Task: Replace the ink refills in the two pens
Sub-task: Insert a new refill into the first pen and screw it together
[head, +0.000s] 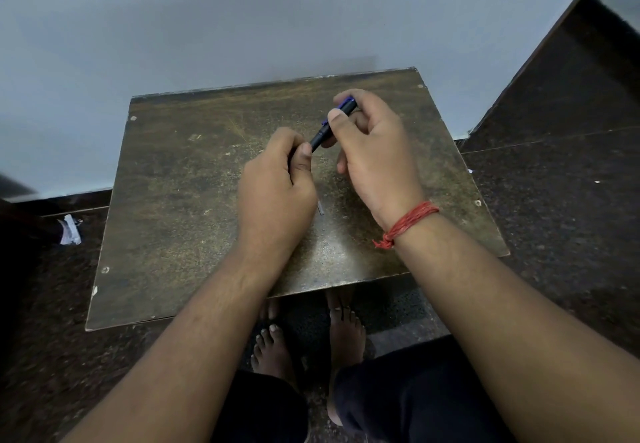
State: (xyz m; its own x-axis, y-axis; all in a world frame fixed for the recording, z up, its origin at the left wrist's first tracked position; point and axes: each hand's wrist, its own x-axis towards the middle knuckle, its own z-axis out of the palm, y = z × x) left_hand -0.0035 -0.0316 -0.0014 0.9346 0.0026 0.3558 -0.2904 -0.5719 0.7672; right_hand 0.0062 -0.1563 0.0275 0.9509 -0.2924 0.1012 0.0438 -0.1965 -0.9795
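Both hands hold one dark pen above the worn table — left hand pinches the lower end, right hand grips the blue upper end toward 1 o'clock. Red thread band on right wrist. Small clear piece lies on the table between the hands — too small to identify.

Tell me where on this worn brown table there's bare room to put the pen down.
The worn brown table is bare left of the left hand, out to its left edge. The far strip is also bare. It is crowded at the middle, where both hands grip the dark blue-ended pen; the right hand is there, with a small clear piece.
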